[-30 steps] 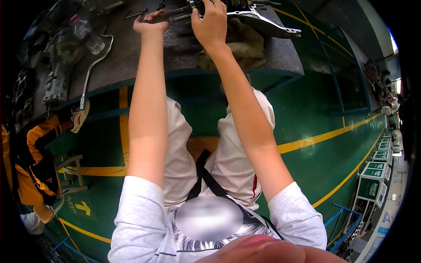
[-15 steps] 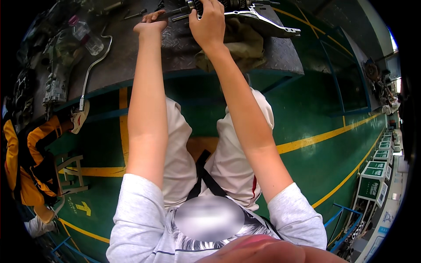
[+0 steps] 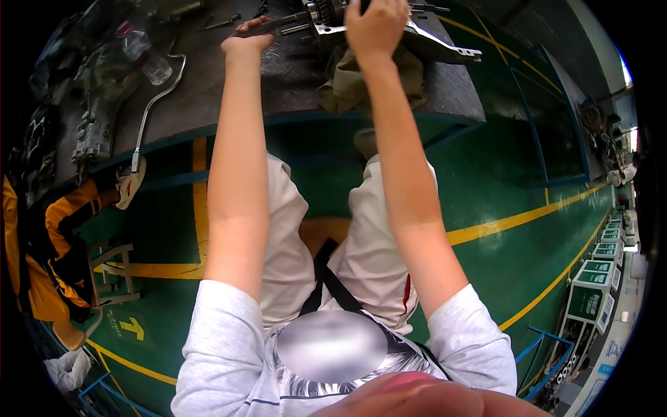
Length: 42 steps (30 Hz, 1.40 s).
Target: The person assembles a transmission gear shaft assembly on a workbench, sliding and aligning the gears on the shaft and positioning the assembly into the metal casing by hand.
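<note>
At the top of the view, my left hand is turned palm up with its fingers closed round the near end of a dark metal shaft. That shaft runs rightward into a gear assembly of stacked toothed rings, cut off by the upper edge. My right hand is on the assembly from above, thumb and fingers bent over it; the fingertips are partly out of view. Beneath the gears lies a silver metal housing with a flanged edge. It rests on a crumpled olive cloth at the bench edge.
The steel bench also carries a clear bottle with a pink cap, a bent metal bar and several metal parts. A person in yellow-and-black trousers is at the left. Green-and-white boxes line the right side.
My right hand has slid rightward along the gear assembly, baring the gears nearest the shaft. My left hand has kept its hold on the shaft. The whole view has shifted slightly.
</note>
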### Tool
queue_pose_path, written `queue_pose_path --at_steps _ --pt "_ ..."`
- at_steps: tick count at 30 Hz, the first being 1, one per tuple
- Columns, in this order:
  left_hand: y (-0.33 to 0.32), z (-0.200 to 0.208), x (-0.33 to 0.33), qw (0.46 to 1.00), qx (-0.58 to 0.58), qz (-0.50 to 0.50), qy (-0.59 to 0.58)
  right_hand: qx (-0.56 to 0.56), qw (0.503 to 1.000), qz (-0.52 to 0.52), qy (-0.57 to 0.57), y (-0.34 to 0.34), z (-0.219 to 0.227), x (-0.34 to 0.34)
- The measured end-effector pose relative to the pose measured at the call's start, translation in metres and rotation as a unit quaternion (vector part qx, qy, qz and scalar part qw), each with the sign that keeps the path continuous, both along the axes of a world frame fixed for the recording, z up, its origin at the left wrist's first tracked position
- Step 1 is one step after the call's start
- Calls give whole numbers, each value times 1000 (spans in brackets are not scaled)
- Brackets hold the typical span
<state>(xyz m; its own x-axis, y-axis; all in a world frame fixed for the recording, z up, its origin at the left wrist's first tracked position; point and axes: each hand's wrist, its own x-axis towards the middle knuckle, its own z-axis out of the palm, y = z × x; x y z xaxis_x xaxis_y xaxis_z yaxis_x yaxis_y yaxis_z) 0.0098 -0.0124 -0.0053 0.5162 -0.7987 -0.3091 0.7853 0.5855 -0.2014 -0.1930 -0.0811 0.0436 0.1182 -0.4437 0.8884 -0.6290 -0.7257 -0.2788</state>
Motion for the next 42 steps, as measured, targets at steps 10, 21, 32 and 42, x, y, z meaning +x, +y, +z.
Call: queue_pose_path --at_steps 10,21,32,42 --pt "-1 -4 2 999 -3 1 -46 55 998 -4 15 -6 1 -13" --pt "22 19 -13 431 586 217 -651 45 996 24 -67 -18 -4 -8" --pt "40 -18 -66 -89 514 281 -806 21 991 56 -116 -42 -9 -15" --pt "27 -20 -51 -121 498 353 -783 89 981 104 -139 -33 -6 -18"
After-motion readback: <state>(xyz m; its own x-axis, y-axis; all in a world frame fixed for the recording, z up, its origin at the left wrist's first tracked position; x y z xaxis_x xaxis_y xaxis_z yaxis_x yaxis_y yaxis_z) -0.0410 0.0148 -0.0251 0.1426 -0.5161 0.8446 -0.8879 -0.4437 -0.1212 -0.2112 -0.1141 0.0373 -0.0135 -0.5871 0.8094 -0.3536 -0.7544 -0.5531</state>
